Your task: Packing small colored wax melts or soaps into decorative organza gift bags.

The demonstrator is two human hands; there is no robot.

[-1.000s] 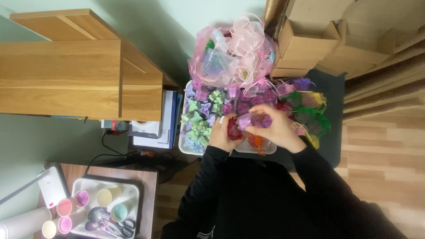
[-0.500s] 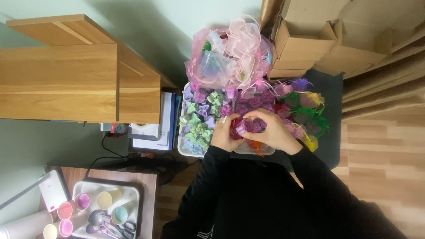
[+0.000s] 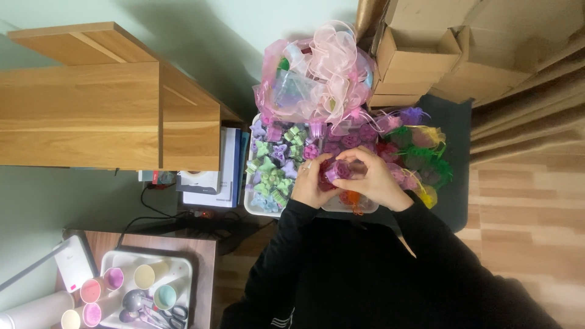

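Note:
My left hand (image 3: pixel 309 184) and my right hand (image 3: pixel 373 180) meet over a white tray (image 3: pixel 251 206), both gripping a small purple pouch (image 3: pixel 339 171) with a rose-shaped piece inside. Below them the tray holds several green and lilac butterfly-shaped pieces (image 3: pixel 274 173) on its left half and purple and red rose-shaped pieces (image 3: pixel 352 141) on its right. A heap of filled organza pouches (image 3: pixel 420 155), green, yellow and pink, lies just right of my right hand. A pile of empty pink organza bags (image 3: pixel 317 76) sits behind the tray.
A wooden shelf unit (image 3: pixel 103 109) stands to the left, with books (image 3: pixel 228 164) and a tape roll (image 3: pixel 195 180) beside it. Cardboard boxes (image 3: pixel 420 55) are stacked at the back right. At lower left a second tray (image 3: pixel 186 268) holds small paint cups and scissors.
Both hands stayed together over the tray, and the purple pouch turned slightly between the fingers. The view shifted a little.

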